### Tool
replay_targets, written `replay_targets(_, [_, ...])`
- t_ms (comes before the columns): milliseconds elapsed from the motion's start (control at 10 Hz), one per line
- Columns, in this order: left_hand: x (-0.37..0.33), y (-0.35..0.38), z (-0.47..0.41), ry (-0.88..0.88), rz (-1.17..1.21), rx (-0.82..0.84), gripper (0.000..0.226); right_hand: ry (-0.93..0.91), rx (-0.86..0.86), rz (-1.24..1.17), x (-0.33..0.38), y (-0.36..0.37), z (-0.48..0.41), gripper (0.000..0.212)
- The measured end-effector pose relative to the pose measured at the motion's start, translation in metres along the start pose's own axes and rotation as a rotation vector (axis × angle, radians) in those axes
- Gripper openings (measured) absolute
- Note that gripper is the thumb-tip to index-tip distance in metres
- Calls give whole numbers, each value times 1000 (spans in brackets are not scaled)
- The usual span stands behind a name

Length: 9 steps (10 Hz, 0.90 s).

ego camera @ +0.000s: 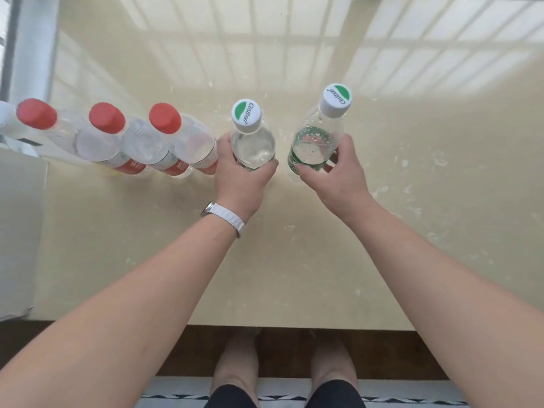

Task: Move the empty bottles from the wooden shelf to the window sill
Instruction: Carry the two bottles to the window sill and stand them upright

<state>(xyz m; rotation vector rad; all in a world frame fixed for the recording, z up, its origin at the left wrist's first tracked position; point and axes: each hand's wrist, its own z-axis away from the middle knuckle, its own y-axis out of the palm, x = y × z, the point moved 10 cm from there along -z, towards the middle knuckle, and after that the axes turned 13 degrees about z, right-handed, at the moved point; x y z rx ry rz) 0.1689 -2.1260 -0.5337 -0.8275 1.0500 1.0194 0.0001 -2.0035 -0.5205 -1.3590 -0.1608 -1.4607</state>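
I look straight down on a cream stone window sill (294, 260). My left hand (241, 175) grips a clear empty bottle (250, 139) with a white and green cap, held upright just right of a row of bottles. My right hand (332, 172) grips a second clear bottle (318, 136) with a green label and the same kind of cap; droplets cling inside it. Three red-capped empty bottles (164, 134) stand side by side on the sill at the left. I cannot tell whether either held bottle touches the sill.
A white-capped bottle (4, 114) is cut off at the far left edge. A grey window frame post (29, 45) rises at the top left. A white ledge (17, 231) lies at the left. Below the sill's front edge are dark wood floor (382, 348) and my feet.
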Motion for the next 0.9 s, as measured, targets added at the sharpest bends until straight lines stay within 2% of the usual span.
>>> replay_targets(500, [12,0,-6,46,-11,-13,66,-53,-9,52,-14,17,-12,52])
replay_targets(700, [9,-2,-4,52,-43,-19,62,-22,60,70,-24,21,-10,67])
replay_targets(900, [-1,-3,7,-16,-114,11,71,7,82,127,-15,-1,5,83])
